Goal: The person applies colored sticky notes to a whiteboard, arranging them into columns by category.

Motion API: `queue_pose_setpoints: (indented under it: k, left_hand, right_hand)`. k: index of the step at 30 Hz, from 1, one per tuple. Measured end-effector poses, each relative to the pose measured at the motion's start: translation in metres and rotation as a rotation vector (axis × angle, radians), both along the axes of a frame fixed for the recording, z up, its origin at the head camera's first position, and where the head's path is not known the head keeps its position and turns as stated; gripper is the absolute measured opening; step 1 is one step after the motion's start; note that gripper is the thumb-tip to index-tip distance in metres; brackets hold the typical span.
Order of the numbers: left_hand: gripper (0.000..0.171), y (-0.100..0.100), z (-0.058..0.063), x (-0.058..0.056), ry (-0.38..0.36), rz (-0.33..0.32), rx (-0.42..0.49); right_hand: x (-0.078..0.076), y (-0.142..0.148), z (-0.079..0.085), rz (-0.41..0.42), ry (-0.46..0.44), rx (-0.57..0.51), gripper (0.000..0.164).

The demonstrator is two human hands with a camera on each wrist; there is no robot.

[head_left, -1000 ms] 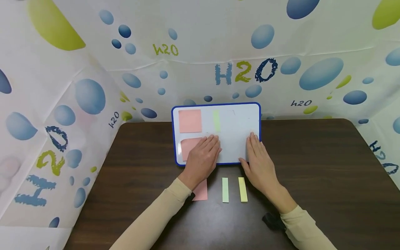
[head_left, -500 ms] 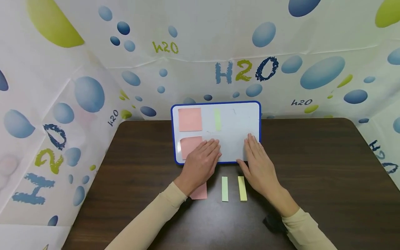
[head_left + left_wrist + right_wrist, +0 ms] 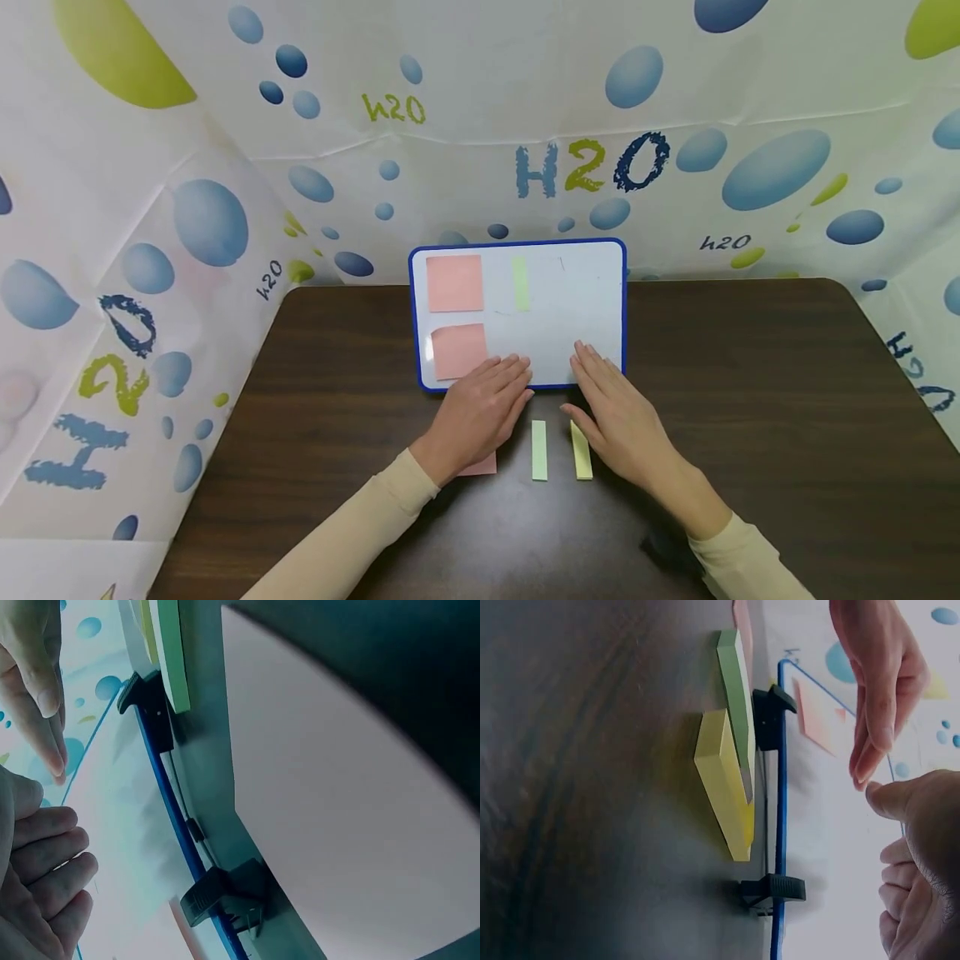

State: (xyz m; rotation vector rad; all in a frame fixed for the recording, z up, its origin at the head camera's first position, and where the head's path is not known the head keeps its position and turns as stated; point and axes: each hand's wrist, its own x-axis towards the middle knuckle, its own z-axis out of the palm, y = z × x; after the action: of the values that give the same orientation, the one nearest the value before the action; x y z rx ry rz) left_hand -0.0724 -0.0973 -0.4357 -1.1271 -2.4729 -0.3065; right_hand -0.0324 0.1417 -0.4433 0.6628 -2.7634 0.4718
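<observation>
A whiteboard [image 3: 555, 333] with a blue frame stands tilted up on the table. Two pink sticky notes [image 3: 455, 283] are stuck along its left side, and a narrow green sticky note [image 3: 521, 284] is near its top middle. In the head view my left hand [image 3: 480, 412] overlaps the board's lower left, fingers extended, above a partly hidden pink sticky-note pad [image 3: 480, 465]. The right hand [image 3: 630, 421], also straight-fingered, overlaps the lower right edge. Its thumb covers part of a yellow sticky-note pad [image 3: 581, 454]. Between the hands lies a green sticky-note pad [image 3: 539, 450]. Neither hand holds anything.
Black clip-like feet [image 3: 772, 892] support the board's lower edge. All of it rests on a dark brown wooden table [image 3: 337, 358]. Behind the table hangs a white sheet [image 3: 465, 67] printed with blue and green drops.
Both hands have drawn down toward the board's lower edge, the right one also leftward. More of the lower pink sticky note shows now. The right thumb now overlaps the yellow pad.
</observation>
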Motion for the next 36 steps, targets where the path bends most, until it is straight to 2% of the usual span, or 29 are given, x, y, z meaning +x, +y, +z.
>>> queue_pose_setpoints:
  k: [8, 16, 23, 30, 36]
  left_hand:
    - [0.035, -0.004, 0.001, 0.004, -0.006, -0.028, -0.006]
    - [0.033, -0.007, -0.006, 0.015, -0.057, -0.072, -0.040]
    - [0.034, -0.009, -0.012, 0.023, -0.097, -0.096, -0.087]
    - [0.038, -0.009, -0.016, 0.026, -0.162, -0.105, -0.151]
    - [0.040, -0.009, -0.017, 0.028, -0.207, -0.129, -0.224]
  right_hand:
    - [0.008, -0.002, -0.004, 0.079, -0.008, 0.013, 0.068]
    - [0.017, -0.006, -0.010, 0.138, -0.026, 0.012, 0.061]
    - [0.023, -0.012, -0.013, 0.170, -0.137, 0.051, 0.056]
    - [0.027, -0.014, -0.012, 0.194, -0.231, 0.072, 0.048]
    - [0.029, -0.015, -0.014, 0.215, -0.245, 0.088, 0.050]
